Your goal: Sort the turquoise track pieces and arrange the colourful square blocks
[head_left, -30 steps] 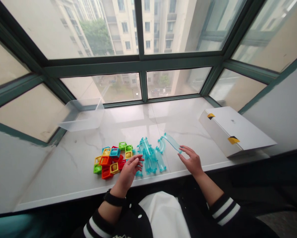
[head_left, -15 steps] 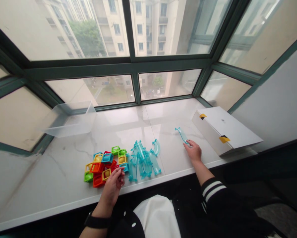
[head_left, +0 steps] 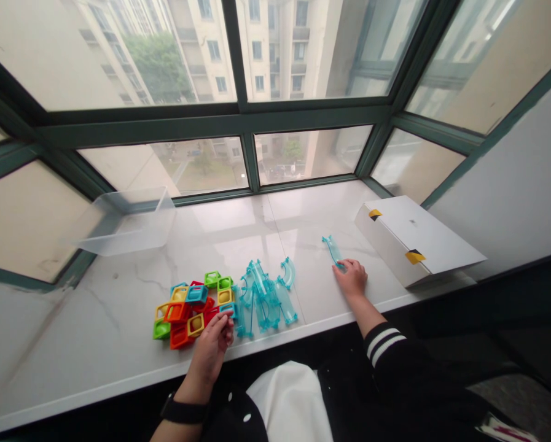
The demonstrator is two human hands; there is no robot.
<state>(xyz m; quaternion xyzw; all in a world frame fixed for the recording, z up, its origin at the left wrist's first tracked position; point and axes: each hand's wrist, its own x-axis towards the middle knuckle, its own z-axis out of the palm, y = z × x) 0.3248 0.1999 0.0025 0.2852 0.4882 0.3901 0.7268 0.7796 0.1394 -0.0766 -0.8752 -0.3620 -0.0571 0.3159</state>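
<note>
My right hand has its fingers closed on the near end of a clear blue track piece, which lies on the white sill. Beside the pile of colourful cube blocks, my left hand is held with its fingers curled together. Its fingertips are close to a blue block; whether they touch it, or hold anything, I cannot make out. Between my hands lies a heap of clear blue track pieces, with a curved track piece at its far right side.
A clear plastic bin stands at the back left against the window frame. To the right is a white box with yellow-and-black tabs. The marble-patterned sill ends at a front edge near my body.
My right hand has shifted slightly left, and the track piece has turned to point more toward me. My left hand is almost where it was.
</note>
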